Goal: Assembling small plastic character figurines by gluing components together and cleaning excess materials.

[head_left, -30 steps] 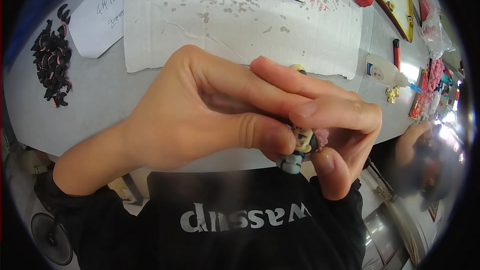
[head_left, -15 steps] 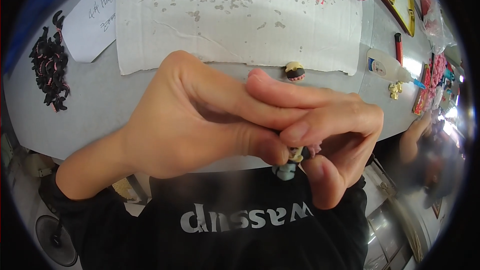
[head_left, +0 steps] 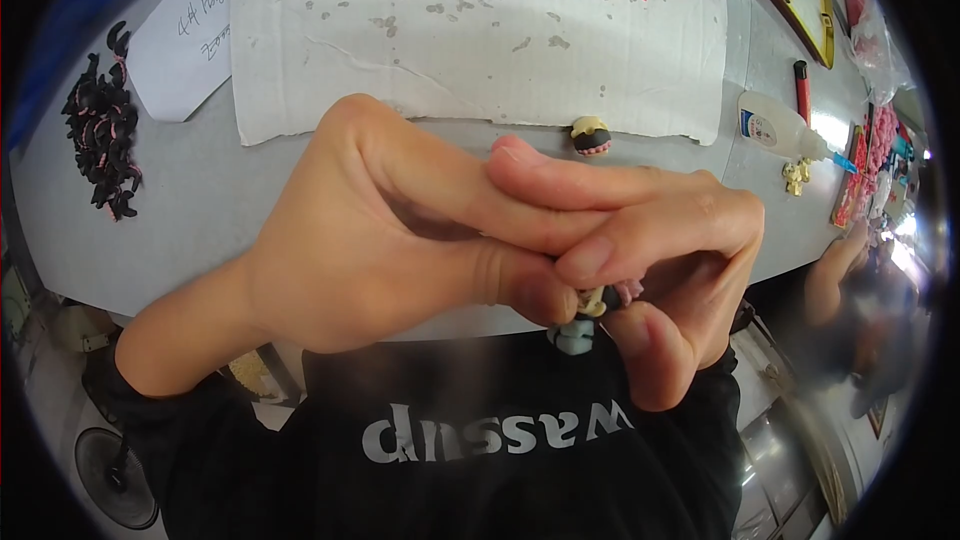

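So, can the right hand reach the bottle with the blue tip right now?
Probably yes: the bottle lies nearby on the table with nothing seen in between. But the right hand is pinching a little toy, so it might need to let go first.

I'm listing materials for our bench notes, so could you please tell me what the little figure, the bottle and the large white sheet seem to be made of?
Little figure: perhaps moulded plastic or rubber, fairly matt with smooth rounded shapes, though mostly hidden.
Bottle: probably plastic, smooth; its body looks milky and translucent.
White sheet: apparently cardboard, matt, with a crease and ragged edge.
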A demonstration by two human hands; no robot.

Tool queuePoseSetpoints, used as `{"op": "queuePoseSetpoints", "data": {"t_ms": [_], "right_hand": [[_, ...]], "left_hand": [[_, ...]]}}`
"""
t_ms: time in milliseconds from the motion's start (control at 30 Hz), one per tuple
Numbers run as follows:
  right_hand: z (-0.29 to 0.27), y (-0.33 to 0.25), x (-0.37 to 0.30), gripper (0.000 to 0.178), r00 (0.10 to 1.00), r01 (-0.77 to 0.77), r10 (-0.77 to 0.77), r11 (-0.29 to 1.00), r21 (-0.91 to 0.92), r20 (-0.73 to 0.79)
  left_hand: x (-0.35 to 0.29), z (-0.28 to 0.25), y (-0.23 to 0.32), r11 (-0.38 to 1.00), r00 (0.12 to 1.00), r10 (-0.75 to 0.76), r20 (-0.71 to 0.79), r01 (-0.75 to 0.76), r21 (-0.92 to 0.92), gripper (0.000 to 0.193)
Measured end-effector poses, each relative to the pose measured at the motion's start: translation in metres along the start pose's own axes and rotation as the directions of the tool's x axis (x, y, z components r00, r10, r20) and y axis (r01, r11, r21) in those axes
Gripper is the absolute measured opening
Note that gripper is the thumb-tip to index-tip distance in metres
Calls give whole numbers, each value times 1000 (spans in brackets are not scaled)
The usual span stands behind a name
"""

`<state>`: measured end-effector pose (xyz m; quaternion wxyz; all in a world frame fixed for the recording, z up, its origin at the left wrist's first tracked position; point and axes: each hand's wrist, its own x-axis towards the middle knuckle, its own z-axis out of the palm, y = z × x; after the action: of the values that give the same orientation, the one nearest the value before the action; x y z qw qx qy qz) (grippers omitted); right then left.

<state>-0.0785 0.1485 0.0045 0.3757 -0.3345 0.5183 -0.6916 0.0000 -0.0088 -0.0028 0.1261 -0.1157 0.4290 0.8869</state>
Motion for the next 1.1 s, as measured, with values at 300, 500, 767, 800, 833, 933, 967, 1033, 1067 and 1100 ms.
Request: {"op": "queuePoseSetpoints", "data": {"t_ms": [300,500,767,800,833,933,967,1033,1067,1100], "right_hand": [[5,2,4,25,999,-40,44,992,117,-26],[7,6,2,26,999,-6,13,988,155,-44],[0,6,0,26,998,40,-28,974,222,-54],[-1,3,1,26,999,-7,16,971,239,-34],[-2,0,1,27,998,-53,59,965,256,-14],[-4,0,1,27,991,-118,129,959,258,-24],[-4,1,0,27,993,-97,113,958,271,-45],[-4,4,-2,30,994,-76,94,952,296,-47],[-3,3,-3,30,995,-57,80,950,306,-66],[-3,1,-3,31,989,-104,135,925,365,-61]], "left_hand": [[-1,-9,0,999,997,-28,77,31,-36,31],[-4,-6,1,995,999,-17,33,20,-93,30],[0,-11,4,999,985,27,170,-33,34,22],[1,-10,4,997,982,50,181,-60,49,23],[0,-8,4,999,986,32,165,-35,16,23],[0,-12,7,988,986,-2,164,-23,153,21],[0,-9,7,989,988,18,154,-40,140,22],[-1,-10,7,985,986,-8,168,-21,173,23],[-1,-10,8,983,984,-13,176,-20,184,24],[0,-9,8,980,983,-30,183,-7,201,24]]}}
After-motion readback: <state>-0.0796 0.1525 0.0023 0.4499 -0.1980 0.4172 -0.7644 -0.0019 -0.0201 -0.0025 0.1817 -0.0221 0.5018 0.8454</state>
